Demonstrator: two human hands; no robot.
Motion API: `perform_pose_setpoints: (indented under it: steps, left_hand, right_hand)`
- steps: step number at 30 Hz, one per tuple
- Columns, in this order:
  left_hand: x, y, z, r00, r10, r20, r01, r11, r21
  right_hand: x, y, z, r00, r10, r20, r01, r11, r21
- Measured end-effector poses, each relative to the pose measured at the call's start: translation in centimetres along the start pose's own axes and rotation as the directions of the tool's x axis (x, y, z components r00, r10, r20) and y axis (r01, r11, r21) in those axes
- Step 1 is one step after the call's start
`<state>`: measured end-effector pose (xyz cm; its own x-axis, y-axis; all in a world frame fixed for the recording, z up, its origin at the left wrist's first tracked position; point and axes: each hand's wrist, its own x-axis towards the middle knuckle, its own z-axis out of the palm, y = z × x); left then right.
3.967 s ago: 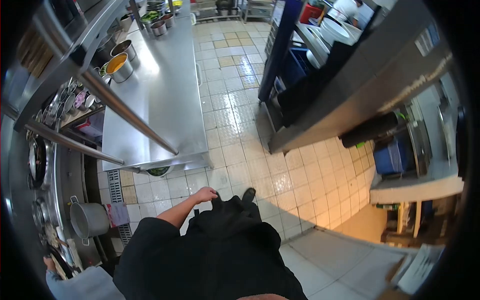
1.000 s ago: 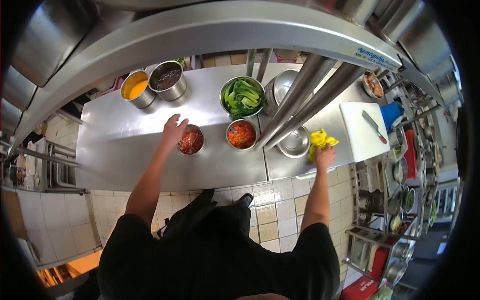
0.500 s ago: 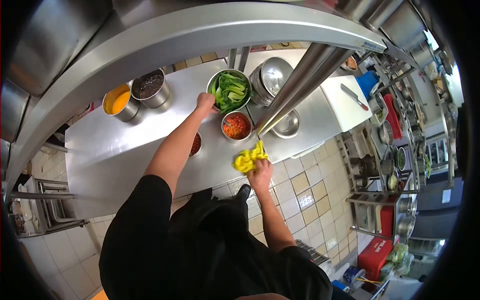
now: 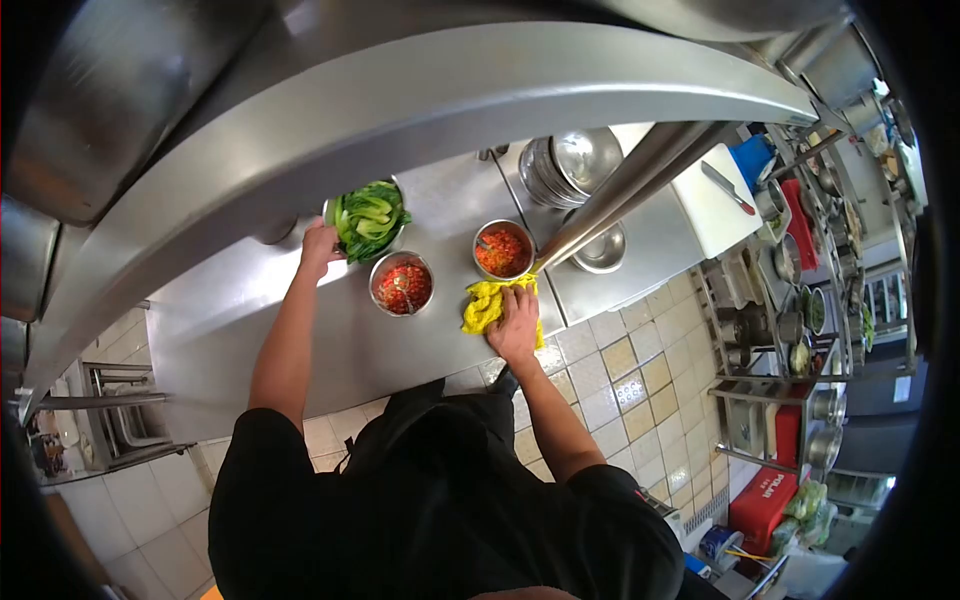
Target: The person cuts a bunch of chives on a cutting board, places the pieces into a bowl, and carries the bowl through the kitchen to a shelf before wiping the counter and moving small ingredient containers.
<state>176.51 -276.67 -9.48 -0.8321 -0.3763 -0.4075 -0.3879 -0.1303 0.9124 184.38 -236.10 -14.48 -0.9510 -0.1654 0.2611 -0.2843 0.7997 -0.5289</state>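
My left hand (image 4: 320, 248) is closed on the left rim of a metal bowl (image 4: 399, 238) full of leafy green bok choy (image 4: 368, 220). My right hand (image 4: 514, 318) lies over a crumpled yellow cloth (image 4: 483, 307) near the counter's front edge, fingers pressed onto it. Just beyond the cloth stands a round steel container of chopped red chilli (image 4: 504, 250), with a spoon handle in it. Another container of chopped red chilli (image 4: 402, 284), also with a spoon, sits between my two hands, in front of the bowl.
Stacked metal bowls (image 4: 580, 165) and a single metal bowl (image 4: 602, 250) stand to the right, behind a steel post (image 4: 620, 200). A knife (image 4: 727, 188) lies on a white cutting board (image 4: 715, 210). An overhead steel shelf edge (image 4: 450, 95) crosses above the counter (image 4: 330, 345).
The bowl of bok choy has moved left with my left hand, uncovering the nearer chilli container. My right hand has brought the yellow cloth down flat on the counter beside the other container.
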Motion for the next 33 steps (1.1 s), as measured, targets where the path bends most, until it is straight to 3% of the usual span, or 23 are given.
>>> perform_pose_setpoints:
  steps: [1,9,10,11,12,13,14,16,17,18,19,21,22,25,29,33]
  left_hand:
    - [-0.4,-0.3,-1.6,1.000,-0.014,0.017,0.015,0.998,-0.057]
    - [-3.7,-1.2,-8.1,0.979,-0.174,-0.108,0.175,0.985,0.003]
    - [-4.1,-1.0,-8.6,0.960,-0.241,-0.143,0.247,0.969,0.029]
    - [-4.8,-1.4,-8.6,0.943,0.093,-0.320,0.008,0.954,0.299]
    - [-5.7,-2.0,-8.2,0.813,0.443,-0.378,-0.168,0.800,0.575]
    - [-6.5,-2.5,-7.5,0.593,0.743,-0.310,-0.248,0.535,0.807]
    - [-10.2,1.3,-4.2,0.607,0.721,-0.335,-0.276,0.586,0.761]
    - [-12.0,2.1,1.9,0.806,0.537,-0.250,-0.485,0.840,0.244]
    - [-11.3,1.7,5.6,0.715,0.689,-0.122,-0.636,0.713,0.295]
    - [-10.2,1.1,8.2,0.838,0.539,0.082,-0.529,0.767,0.364]
    - [-9.4,1.2,11.5,0.940,0.263,0.218,-0.317,0.909,0.271]
    - [-5.8,-1.1,18.1,0.943,0.038,0.331,-0.118,0.967,0.226]
    - [-5.1,-0.6,20.3,0.949,-0.069,0.307,-0.028,0.954,0.299]
    - [-3.6,-1.1,23.7,0.975,-0.173,0.136,0.112,0.921,0.373]
    - [-3.4,-2.0,22.6,0.980,-0.127,0.155,0.079,0.956,0.281]
    - [-4.8,2.5,19.2,0.993,0.021,0.118,-0.043,0.980,0.192]
  right_hand:
    - [0.3,-0.1,0.1,1.000,-0.001,0.003,0.001,1.000,0.005]
    - [2.8,-1.0,1.7,0.997,0.015,0.076,-0.010,0.998,-0.056]
    - [3.0,-1.2,1.8,0.997,0.013,0.072,-0.009,0.999,-0.052]
    - [3.1,-1.3,1.8,0.998,0.013,0.064,-0.010,0.999,-0.050]
    - [3.2,-1.3,1.9,0.998,0.016,0.056,-0.012,0.998,-0.056]
    - [3.0,-1.3,1.9,0.999,0.020,0.049,-0.017,0.998,-0.063]
    - [3.0,-1.4,2.0,0.999,0.025,0.042,-0.022,0.997,-0.071]
    - [3.1,-1.3,2.2,0.999,0.022,0.036,-0.019,0.996,-0.083]
    - [3.0,-1.2,2.2,0.999,0.015,0.036,-0.012,0.996,-0.088]
    - [2.8,-1.1,2.1,0.999,0.002,0.046,0.002,0.997,-0.083]
    - [2.5,-1.4,1.9,1.000,0.001,0.023,0.000,0.998,-0.058]
    - [1.4,-2.1,1.2,1.000,0.003,-0.029,-0.003,1.000,-0.007]
    - [0.5,-2.1,1.1,1.000,0.011,-0.012,-0.011,1.000,-0.016]
    - [-0.7,-3.0,0.5,0.991,0.063,0.115,-0.044,0.986,-0.159]
    - [-0.5,-3.0,1.1,0.985,0.091,0.148,-0.055,0.972,-0.228]
    - [3.9,-2.3,2.1,0.991,0.045,0.128,-0.014,0.972,-0.236]
